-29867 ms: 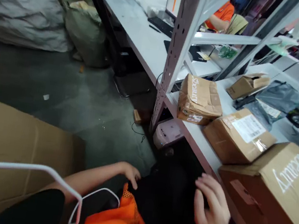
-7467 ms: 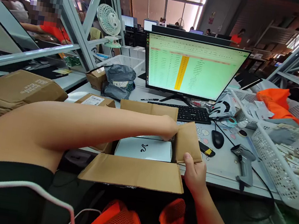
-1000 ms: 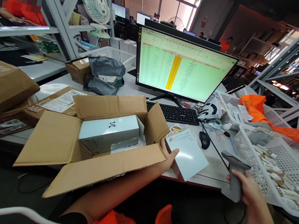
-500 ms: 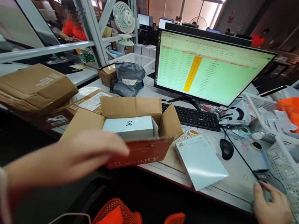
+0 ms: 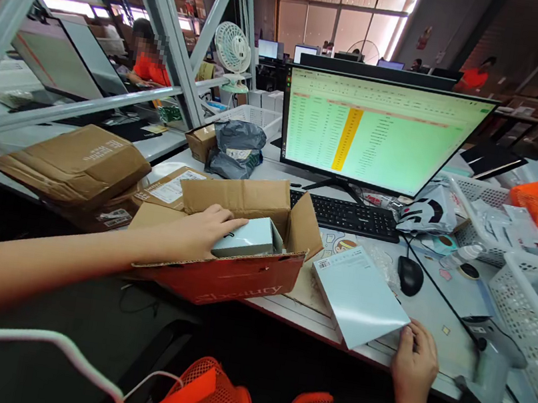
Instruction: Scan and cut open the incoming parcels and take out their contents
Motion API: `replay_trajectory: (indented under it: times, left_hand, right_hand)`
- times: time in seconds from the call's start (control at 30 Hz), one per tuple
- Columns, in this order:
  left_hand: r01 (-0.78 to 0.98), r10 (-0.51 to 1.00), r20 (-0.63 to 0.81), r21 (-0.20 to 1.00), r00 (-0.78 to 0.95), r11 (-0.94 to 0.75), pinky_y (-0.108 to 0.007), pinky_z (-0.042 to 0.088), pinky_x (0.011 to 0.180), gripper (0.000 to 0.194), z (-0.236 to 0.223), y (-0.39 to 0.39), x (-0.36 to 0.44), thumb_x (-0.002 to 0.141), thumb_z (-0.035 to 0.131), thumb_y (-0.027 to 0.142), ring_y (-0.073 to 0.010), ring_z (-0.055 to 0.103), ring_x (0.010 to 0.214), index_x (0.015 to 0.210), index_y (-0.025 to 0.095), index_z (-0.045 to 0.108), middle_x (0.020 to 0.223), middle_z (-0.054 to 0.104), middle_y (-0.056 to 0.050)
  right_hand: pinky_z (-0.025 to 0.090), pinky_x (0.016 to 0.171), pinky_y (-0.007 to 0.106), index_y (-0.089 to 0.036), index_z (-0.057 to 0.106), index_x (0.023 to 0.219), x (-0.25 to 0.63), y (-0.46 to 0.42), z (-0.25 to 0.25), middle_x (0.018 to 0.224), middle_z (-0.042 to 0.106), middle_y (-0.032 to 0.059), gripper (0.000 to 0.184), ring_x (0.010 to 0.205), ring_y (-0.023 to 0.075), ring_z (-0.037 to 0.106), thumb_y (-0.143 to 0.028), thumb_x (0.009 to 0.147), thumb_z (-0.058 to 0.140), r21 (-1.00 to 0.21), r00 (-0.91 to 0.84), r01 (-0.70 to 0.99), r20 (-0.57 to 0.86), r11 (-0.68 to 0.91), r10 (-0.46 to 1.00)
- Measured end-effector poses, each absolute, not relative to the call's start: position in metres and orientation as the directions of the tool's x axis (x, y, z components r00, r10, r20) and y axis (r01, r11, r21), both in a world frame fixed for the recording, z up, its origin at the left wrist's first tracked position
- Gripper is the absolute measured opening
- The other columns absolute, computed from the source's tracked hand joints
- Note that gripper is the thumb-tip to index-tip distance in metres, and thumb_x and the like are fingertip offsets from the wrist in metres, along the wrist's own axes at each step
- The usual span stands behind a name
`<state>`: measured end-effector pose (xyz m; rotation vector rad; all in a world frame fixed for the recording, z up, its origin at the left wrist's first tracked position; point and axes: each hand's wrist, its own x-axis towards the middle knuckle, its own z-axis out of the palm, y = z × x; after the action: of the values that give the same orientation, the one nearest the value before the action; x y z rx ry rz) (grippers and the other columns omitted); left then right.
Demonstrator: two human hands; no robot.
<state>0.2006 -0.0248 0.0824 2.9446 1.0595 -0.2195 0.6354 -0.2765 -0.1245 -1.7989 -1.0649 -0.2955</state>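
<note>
An open cardboard carton [image 5: 238, 271] sits at the near edge of the desk with a pale grey product box [image 5: 248, 239] inside it. My left hand [image 5: 201, 230] reaches into the carton, its fingers closed over the top of that box. A second pale box [image 5: 358, 296] lies flat on the desk to the right, its near corner over the edge. My right hand [image 5: 414, 364] grips that near corner with curled fingers. A grey barcode scanner [image 5: 493, 359] lies on the desk right of my right hand, untouched.
A monitor [image 5: 377, 133] showing a spreadsheet, a keyboard [image 5: 345, 216] and a mouse [image 5: 409, 275] stand behind. Sealed cartons [image 5: 77, 163] pile up at the left. White baskets [image 5: 533, 295] fill the right side. A person in orange [image 5: 148, 66] sits beyond the metal shelving.
My left hand has gone from the carton's near flap into the carton onto the box. My right hand left the scanner, which now lies on the desk, and took the flat box's corner.
</note>
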Motion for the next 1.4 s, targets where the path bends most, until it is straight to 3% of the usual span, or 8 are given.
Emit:
replay_trajectory:
  times: [0.1,0.17,0.27,0.43,0.63,1.13,1.33,1.4]
  left_hand:
    - [0.663,0.66,-0.172,-0.049,0.731,-0.747,-0.048,0.05,0.096,0.074,0.087,-0.028,0.2,0.087,0.046,0.023,-0.0354,0.063,0.108,0.16,0.017,0.035,0.126,0.061,-0.02]
    - [0.698,0.691,-0.097,0.09,0.716,-0.71,-0.046,0.052,0.096,0.076,0.098,-0.026,0.195,0.089,0.054,0.037,-0.0343,0.065,0.109,0.16,0.021,0.034,0.129,0.061,-0.017]
    - [0.697,0.772,0.181,0.343,0.609,-0.63,-0.048,0.049,0.108,0.093,0.12,-0.024,0.181,0.08,0.069,0.061,-0.0358,0.058,0.127,0.158,0.023,0.035,0.146,0.053,-0.015]
    - [0.512,0.847,0.451,0.676,0.281,-0.53,-0.053,0.049,0.111,0.101,0.143,-0.033,0.164,0.079,0.07,0.067,-0.0356,0.056,0.132,0.157,0.017,0.029,0.148,0.052,-0.018]
    - [0.463,0.831,0.545,0.712,0.109,-0.528,-0.057,0.048,0.112,0.086,0.146,-0.041,0.164,0.085,0.063,0.067,-0.035,0.055,0.133,0.147,0.015,0.033,0.145,0.052,-0.02]
    - [0.382,0.845,0.516,0.76,0.14,-0.527,-0.056,0.046,0.115,0.082,0.144,-0.039,0.16,0.081,0.067,0.066,-0.035,0.052,0.137,0.139,0.016,0.039,0.146,0.051,-0.02]
    - [0.231,0.82,0.533,0.788,0.209,-0.571,-0.058,0.044,0.116,0.101,0.161,-0.043,0.185,0.067,0.083,0.067,-0.0354,0.057,0.129,0.141,0.015,0.039,0.14,0.057,-0.015]
    - [0.178,0.802,0.514,0.796,0.305,-0.578,-0.056,0.048,0.112,0.097,0.173,-0.058,0.208,0.069,0.086,0.06,-0.0339,0.059,0.126,0.141,0.014,0.04,0.137,0.059,-0.014]
  right_hand:
    - [0.046,0.096,0.041,-0.011,0.068,0.098,0.632,-0.276,-0.124,0.107,0.066,0.0163,0.047,0.103,0.0283,0.062,-0.05,0.104,0.043,-0.594,0.567,0.792,0.636,-0.136,0.523]
    - [0.047,0.095,0.041,-0.011,0.068,0.097,0.63,-0.275,-0.124,0.106,0.067,0.0159,0.047,0.102,0.0287,0.062,-0.05,0.104,0.043,-0.574,0.555,0.807,0.652,-0.142,0.517]
    - [0.047,0.092,0.04,-0.011,0.068,0.098,0.628,-0.277,-0.125,0.105,0.067,0.0151,0.046,0.1,0.0294,0.063,-0.05,0.103,0.045,-0.549,0.542,0.822,0.671,-0.152,0.506]
    - [0.048,0.089,0.041,-0.012,0.067,0.095,0.624,-0.28,-0.122,0.103,0.068,0.015,0.043,0.098,0.0315,0.064,-0.049,0.101,0.045,-0.525,0.534,0.833,0.686,-0.172,0.494]
    - [0.048,0.086,0.043,-0.014,0.066,0.095,0.621,-0.282,-0.122,0.101,0.069,0.0148,0.044,0.096,0.0334,0.065,-0.051,0.1,0.043,-0.512,0.531,0.839,0.692,-0.185,0.49]
    - [0.047,0.082,0.04,-0.014,0.067,0.096,0.625,-0.283,-0.135,0.097,0.069,0.0132,0.046,0.09,0.0305,0.065,-0.052,0.099,0.043,-0.531,0.562,0.818,0.659,-0.22,0.5]
    - [0.047,0.1,0.047,-0.01,0.069,0.097,0.598,-0.283,-0.089,0.107,0.067,0.0173,0.036,0.106,0.0318,0.063,-0.043,0.099,0.052,-0.599,0.593,0.796,0.744,-0.087,0.306]
    - [0.045,0.105,0.049,-0.012,0.068,0.105,0.573,-0.286,-0.056,0.116,0.065,0.017,0.031,0.116,0.0324,0.06,-0.041,0.098,0.058,-0.646,0.607,0.761,0.741,0.06,0.287]
